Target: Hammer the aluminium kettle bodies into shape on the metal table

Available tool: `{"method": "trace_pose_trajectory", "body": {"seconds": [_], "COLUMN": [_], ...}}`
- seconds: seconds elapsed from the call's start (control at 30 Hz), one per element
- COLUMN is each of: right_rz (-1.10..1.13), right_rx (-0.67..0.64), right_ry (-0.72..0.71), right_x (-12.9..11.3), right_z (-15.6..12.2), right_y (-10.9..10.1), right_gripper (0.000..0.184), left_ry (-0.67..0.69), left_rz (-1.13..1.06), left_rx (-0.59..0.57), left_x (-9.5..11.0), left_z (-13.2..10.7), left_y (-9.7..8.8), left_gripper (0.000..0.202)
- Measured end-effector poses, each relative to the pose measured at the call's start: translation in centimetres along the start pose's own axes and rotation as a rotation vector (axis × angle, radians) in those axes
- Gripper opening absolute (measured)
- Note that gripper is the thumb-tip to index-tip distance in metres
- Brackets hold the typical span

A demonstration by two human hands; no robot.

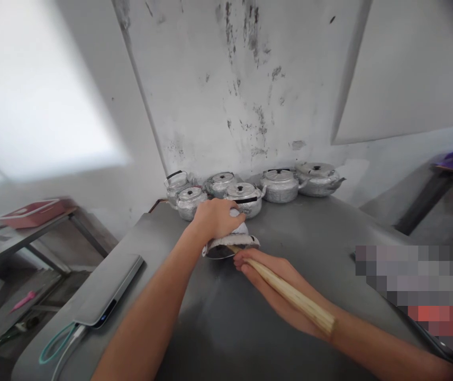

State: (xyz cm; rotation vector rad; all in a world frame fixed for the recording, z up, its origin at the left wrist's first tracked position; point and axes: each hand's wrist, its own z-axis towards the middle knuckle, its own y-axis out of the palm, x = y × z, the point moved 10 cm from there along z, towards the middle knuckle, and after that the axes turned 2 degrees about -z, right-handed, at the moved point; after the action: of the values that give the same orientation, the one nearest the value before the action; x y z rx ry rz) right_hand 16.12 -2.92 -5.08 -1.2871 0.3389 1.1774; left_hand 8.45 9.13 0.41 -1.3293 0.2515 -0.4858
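Observation:
My left hand [215, 218] presses down from above on a small round metal piece [230, 246] that lies on the grey metal table [218, 317], with a bit of white cloth [239, 228] under the fingers. My right hand [268, 278] grips a pale wooden stick [293, 297] whose far end goes under the rim of that metal piece. The stick's near end lies along my right forearm.
Several shiny aluminium kettles [280, 185] stand in a row at the table's far edge against a stained white wall. A phone [107, 288] with a teal cable [54, 346] lies at the table's left edge. A lower table with a red box [32, 211] stands left.

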Motion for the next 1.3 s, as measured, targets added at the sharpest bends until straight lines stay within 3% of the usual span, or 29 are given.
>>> {"method": "trace_pose_trajectory", "body": {"seconds": [0.47, 0.77, 1.03, 1.2, 1.3], "right_rz": [-0.133, -0.402, -0.528, -0.413, -0.37], "right_rx": [0.003, -0.326, -0.413, -0.437, -0.453], "right_ry": [-0.069, -0.19, -0.241, -0.229, -0.222], "right_x": [0.0, 0.7, -0.1, -0.5, -0.5], "right_z": [-0.1, -1.3, -2.0, -2.1, -1.9], "right_y": [0.6, 3.9, 4.8, 4.2, 4.0], "right_gripper": [0.02, 0.02, 0.015, 0.035, 0.041], "left_ry": [0.003, -0.03, -0.092, -0.134, -0.059], "left_rz": [0.003, 0.006, 0.007, 0.073, 0.029], "left_rx": [-0.009, -0.009, -0.071, -0.073, -0.099], "left_x": [-0.1, -0.4, -1.8, -2.8, -2.9], "left_z": [0.1, 0.1, -0.2, -0.5, -0.2], "left_y": [0.2, 0.2, -0.2, -0.8, -0.4], "left_gripper": [0.047, 0.048, 0.068, 0.07, 0.063]}}
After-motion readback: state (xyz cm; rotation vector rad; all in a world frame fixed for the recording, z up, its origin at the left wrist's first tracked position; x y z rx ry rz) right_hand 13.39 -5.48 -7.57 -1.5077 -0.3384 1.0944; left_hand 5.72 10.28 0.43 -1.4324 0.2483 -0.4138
